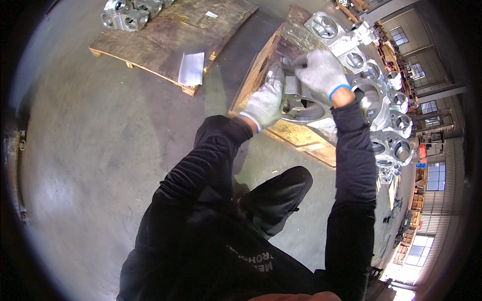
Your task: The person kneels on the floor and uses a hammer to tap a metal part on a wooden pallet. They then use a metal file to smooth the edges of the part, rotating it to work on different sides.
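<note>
A grey metal casting (291, 86) with a wide round opening lies on the near end of a wooden pallet (309, 143), between my hands. My left hand (266, 103), in a whitish knit glove, grips its left side with the fingers stretched up along its edge. Over the top of the casting is my right hand (321, 72), gloved the same way with a blue cuff edge. Its fingers are curled closed, and what they hold, if anything, is hidden. Both forearms are in dark sleeves.
Several silvery castings (354, 60) with round bores crowd the right side. At the far left, another pallet (165, 40) bears more castings (125, 17) and a white sheet (191, 69) at its corner. Grey concrete floor (100, 150) surrounds my bent knee (281, 195).
</note>
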Tool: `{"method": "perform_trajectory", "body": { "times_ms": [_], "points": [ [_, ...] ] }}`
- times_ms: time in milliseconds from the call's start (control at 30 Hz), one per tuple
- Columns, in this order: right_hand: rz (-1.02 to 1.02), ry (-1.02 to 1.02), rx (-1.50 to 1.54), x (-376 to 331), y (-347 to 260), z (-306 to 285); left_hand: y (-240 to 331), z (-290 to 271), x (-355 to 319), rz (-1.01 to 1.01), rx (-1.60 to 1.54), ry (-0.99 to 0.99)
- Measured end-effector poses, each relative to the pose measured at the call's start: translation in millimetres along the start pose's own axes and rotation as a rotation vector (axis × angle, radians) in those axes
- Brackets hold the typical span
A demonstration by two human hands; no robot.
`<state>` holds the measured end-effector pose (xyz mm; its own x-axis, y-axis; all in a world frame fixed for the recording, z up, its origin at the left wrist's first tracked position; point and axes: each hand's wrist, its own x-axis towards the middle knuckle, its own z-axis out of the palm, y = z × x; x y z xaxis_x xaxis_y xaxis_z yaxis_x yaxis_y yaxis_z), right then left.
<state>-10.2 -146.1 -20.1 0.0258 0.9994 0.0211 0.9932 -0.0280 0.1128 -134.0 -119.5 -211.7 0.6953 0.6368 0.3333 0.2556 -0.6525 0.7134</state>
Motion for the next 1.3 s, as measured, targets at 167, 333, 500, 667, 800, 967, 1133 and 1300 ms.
{"method": "perform_trajectory", "body": {
  "times_ms": [167, 333, 500, 667, 800, 967, 1133, 1300],
  "points": [
    [0.158, -0.125, -0.147, 6, -10, -8, 7, -6, 0, -0.059, 0.014, -0.051],
    [-0.038, -0.086, -0.067, 18, -6, -6, 10, -12, 1, -0.035, -0.022, -0.052],
    [-0.078, -0.123, -0.117, 24, 5, -1, 14, -13, 0, -0.073, -0.018, -0.062],
    [-0.132, -0.102, -0.032, 32, 13, 3, 14, -12, -1, -0.057, 0.014, -0.056],
    [-0.093, -0.153, -0.069, 38, 18, 11, 9, -5, -3, -0.043, 0.068, -0.004],
    [0.065, -0.100, 0.055, 33, 20, 0, -1, 6, -1, 0.065, 0.144, 0.112],
    [0.267, -0.005, 0.137, -3, 17, -24, 0, 13, -2, -0.007, 0.140, 0.125],
    [0.072, -0.053, -0.105, -21, 15, -7, 1, 8, 1, 0.066, 0.178, 0.168]
  ]
}}
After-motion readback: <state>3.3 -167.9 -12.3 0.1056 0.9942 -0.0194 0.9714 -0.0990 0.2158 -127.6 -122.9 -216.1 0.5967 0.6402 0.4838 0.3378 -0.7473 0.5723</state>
